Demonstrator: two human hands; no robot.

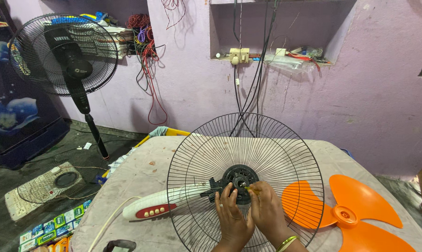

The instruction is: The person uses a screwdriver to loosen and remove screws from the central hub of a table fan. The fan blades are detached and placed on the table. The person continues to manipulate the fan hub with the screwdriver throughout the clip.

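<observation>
The step in hand looks like work on a small fastener at the middle of the wire fan guard (245, 179), which stands on the table (141, 175) near its front edge. It likely goes best with the guard braced and the tool kept square to the hub (239, 179). The left hand (233, 219) rests half-curled, fingertips on the hub. The right hand (267, 212) pinches a thin yellow-tipped tool (252, 189) pointed there. An orange fan blade (348, 212) lies to the right.
</observation>
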